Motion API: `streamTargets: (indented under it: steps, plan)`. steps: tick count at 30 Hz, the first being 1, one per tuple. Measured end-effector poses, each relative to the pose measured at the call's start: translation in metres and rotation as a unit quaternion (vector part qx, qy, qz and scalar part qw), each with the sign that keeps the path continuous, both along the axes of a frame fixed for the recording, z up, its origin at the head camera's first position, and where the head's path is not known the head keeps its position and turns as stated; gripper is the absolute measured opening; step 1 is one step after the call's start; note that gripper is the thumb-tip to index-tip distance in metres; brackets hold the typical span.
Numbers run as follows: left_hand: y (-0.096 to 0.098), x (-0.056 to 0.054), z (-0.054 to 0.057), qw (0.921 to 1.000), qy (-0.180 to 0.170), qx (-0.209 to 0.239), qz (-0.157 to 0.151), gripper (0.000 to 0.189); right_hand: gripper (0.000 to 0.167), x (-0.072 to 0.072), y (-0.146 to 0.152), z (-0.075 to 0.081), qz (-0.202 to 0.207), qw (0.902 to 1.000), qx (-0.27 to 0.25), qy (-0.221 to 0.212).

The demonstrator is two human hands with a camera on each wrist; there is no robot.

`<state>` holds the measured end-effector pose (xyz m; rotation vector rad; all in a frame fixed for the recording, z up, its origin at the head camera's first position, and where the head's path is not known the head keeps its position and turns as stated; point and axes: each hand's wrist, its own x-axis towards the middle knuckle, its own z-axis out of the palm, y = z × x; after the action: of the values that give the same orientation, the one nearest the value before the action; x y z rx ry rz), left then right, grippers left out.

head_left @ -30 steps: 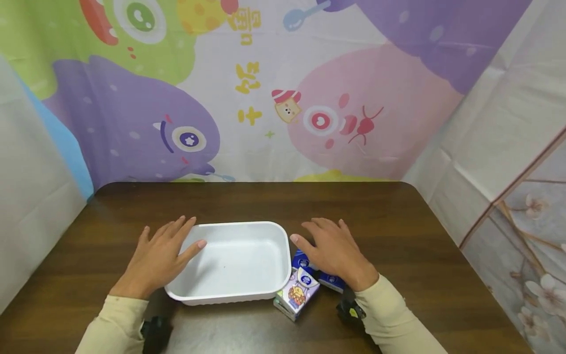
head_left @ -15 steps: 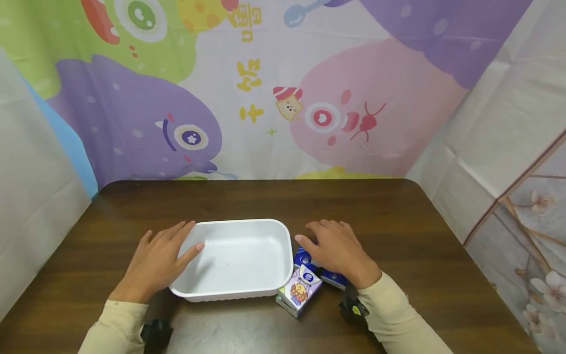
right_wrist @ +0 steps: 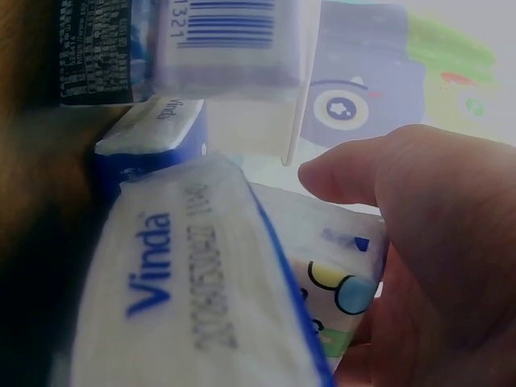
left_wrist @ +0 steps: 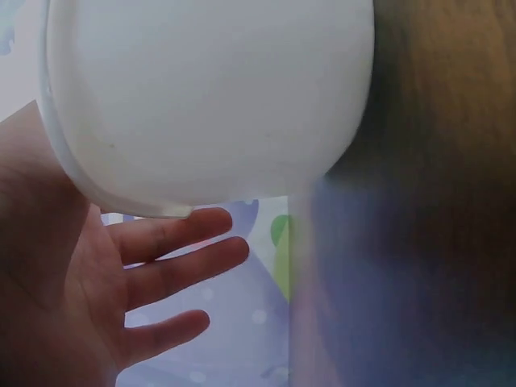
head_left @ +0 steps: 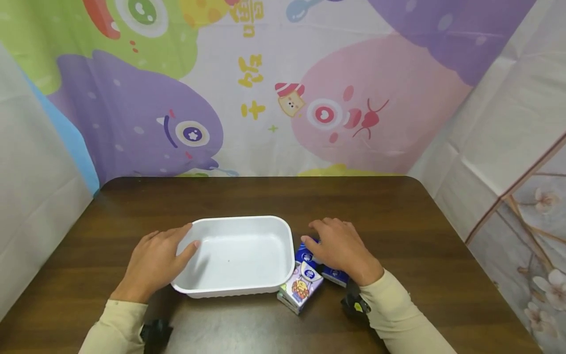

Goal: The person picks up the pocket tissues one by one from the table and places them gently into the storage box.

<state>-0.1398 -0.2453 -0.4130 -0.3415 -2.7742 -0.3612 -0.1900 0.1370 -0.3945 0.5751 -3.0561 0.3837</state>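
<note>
A white rectangular tray [head_left: 240,255] stands on the table. Over its left rim lies my left hand [head_left: 152,265], thumb on the inner side; the left wrist view shows its fingers stretched loosely beyond the tray [left_wrist: 210,97]. Several pocket tissue packs are heaped against the tray's right end: a purple cartoon tissue pack [head_left: 300,286] on top, a blue tissue pack [head_left: 305,254] behind and another blue tissue pack [head_left: 337,276] to the right. My right hand [head_left: 345,248] is above them, thumb apart from the packs; its other fingers are mostly hidden behind a "Vinda" tissue pack [right_wrist: 161,282].
The dark wooden table [head_left: 247,194] reaches back to a cartoon-printed cloth [head_left: 256,147]. Pale cloth walls [head_left: 468,142] close off both sides. Black wrist cameras [head_left: 155,334] hang beneath both forearms.
My view has tilted slightly. Both hands have drawn a little apart relative to the tray, the left to the left and the right to the right. Tray and packs stay in place.
</note>
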Motion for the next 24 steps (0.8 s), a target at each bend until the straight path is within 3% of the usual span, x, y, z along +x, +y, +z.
streamTargets:
  steps: [7, 12, 16, 24]
  plan:
    - [-0.001, 0.002, -0.002, 0.9996, 0.01, 0.024, 0.009, 0.049, 0.051, 0.001, -0.001, 0.0, -0.001, 1.0, 0.004, -0.005]
    - [-0.004, 0.005, -0.004, 0.9982, -0.028, 0.048, 0.023, 0.055, 0.051, 0.003, 0.004, 0.001, -0.006, 0.9999, 0.005, -0.014]
    - [-0.007, 0.008, -0.006, 0.9968, -0.058, 0.053, 0.015, 0.061, 0.051, 0.005, 0.009, 0.001, -0.014, 0.9996, 0.006, -0.022]
    - [-0.005, 0.012, -0.009, 0.9963, -0.064, 0.057, 0.002, 0.066, 0.052, 0.004, 0.015, 0.002, -0.008, 0.9998, 0.014, -0.011]
